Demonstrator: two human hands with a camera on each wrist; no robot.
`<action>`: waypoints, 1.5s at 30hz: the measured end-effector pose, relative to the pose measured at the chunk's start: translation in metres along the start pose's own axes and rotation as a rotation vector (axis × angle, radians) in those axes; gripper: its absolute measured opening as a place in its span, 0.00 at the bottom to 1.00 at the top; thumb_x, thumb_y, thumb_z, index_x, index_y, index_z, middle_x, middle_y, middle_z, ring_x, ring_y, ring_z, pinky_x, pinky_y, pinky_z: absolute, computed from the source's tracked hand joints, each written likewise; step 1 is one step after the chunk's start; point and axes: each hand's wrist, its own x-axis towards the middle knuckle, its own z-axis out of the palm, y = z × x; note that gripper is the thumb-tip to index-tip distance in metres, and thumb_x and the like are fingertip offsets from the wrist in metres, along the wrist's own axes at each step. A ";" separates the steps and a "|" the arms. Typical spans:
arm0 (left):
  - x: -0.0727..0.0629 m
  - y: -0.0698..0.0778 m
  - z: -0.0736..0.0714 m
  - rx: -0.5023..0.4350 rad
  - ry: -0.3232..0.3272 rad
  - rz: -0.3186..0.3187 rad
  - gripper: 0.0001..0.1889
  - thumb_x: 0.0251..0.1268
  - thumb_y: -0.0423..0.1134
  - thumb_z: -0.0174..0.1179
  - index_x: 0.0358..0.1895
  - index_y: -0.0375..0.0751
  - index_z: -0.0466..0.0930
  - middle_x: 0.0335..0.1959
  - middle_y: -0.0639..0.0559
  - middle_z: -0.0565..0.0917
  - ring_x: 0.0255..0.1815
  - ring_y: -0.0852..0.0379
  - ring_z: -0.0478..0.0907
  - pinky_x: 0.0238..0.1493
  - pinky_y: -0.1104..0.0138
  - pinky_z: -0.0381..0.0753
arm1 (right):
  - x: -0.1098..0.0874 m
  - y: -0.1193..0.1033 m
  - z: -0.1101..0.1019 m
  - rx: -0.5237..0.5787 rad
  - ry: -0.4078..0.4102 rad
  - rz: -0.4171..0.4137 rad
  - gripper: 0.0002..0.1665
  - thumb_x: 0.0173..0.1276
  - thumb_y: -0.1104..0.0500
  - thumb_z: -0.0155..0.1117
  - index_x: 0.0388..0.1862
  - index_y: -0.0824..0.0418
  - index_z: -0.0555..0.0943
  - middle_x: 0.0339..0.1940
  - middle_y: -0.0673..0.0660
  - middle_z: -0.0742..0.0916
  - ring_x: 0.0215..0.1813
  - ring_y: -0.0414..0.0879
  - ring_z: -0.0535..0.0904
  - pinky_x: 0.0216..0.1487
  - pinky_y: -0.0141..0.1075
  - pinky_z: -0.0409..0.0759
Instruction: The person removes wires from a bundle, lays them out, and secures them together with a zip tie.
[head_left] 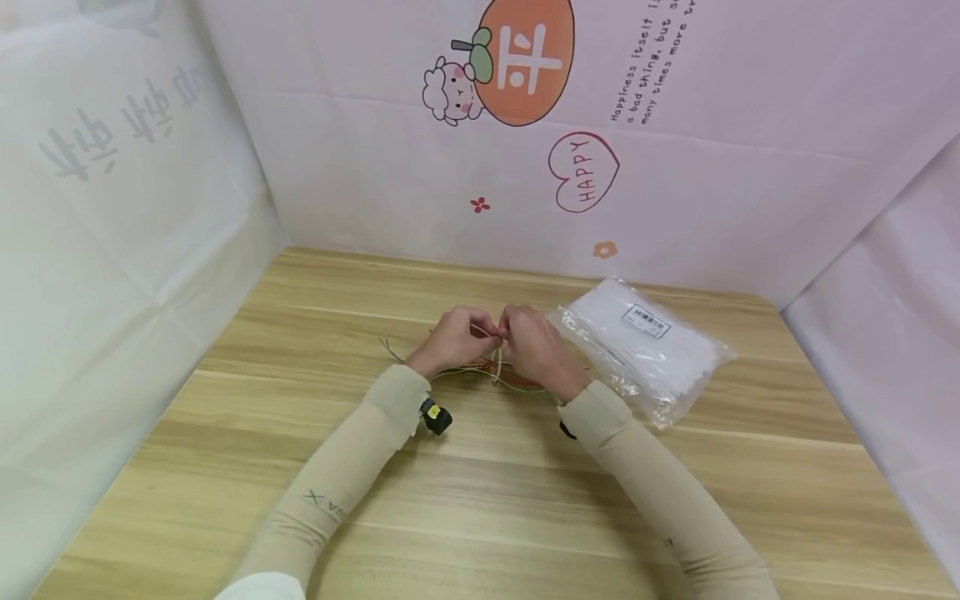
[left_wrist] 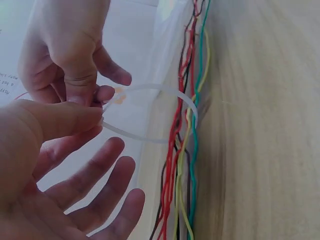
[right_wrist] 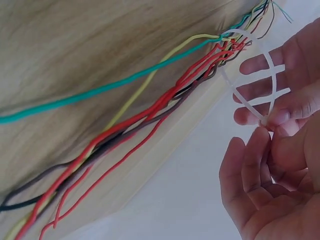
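A white cable tie (left_wrist: 150,86) forms a wide loop around a bundle of thin wires (left_wrist: 176,135); red, black, yellow and green strands show. My left hand (head_left: 453,340) pinches the tie between thumb and forefinger at the point where the loop meets, its other fingers spread in the left wrist view. Right beside it, my right hand (head_left: 534,346) pinches the tie at the same meeting point. Fingertips of both hands almost touch there, partly hiding the tie's head. The loop hangs loosely, with a gap between it and the hands.
A clear plastic bag (head_left: 652,342) of white strips, with a barcode label, lies just right of my right hand. The wires rest on the wood-grain table (head_left: 480,517). White printed cloth (head_left: 375,167) stands behind the table and at both sides.
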 end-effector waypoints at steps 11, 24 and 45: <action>-0.003 -0.007 0.008 0.060 -0.110 -0.038 0.03 0.70 0.34 0.67 0.38 0.38 0.89 0.40 0.47 0.91 0.44 0.54 0.88 0.51 0.63 0.86 | -0.001 0.002 -0.016 0.140 -0.001 0.081 0.08 0.62 0.70 0.62 0.41 0.64 0.78 0.34 0.56 0.80 0.33 0.47 0.75 0.32 0.37 0.73; 0.000 -0.005 0.015 0.150 -0.127 -0.021 0.05 0.72 0.34 0.67 0.38 0.37 0.90 0.34 0.49 0.90 0.34 0.59 0.79 0.39 0.70 0.77 | -0.001 0.012 -0.018 0.342 0.009 -0.030 0.05 0.73 0.64 0.70 0.38 0.66 0.84 0.36 0.62 0.90 0.38 0.51 0.88 0.42 0.38 0.87; -0.008 -0.005 0.017 0.166 -0.147 -0.011 0.04 0.69 0.35 0.72 0.35 0.40 0.91 0.31 0.51 0.90 0.31 0.61 0.80 0.37 0.72 0.78 | 0.006 0.008 -0.018 0.278 0.167 -0.025 0.10 0.68 0.77 0.53 0.38 0.65 0.77 0.36 0.61 0.87 0.34 0.51 0.82 0.34 0.37 0.80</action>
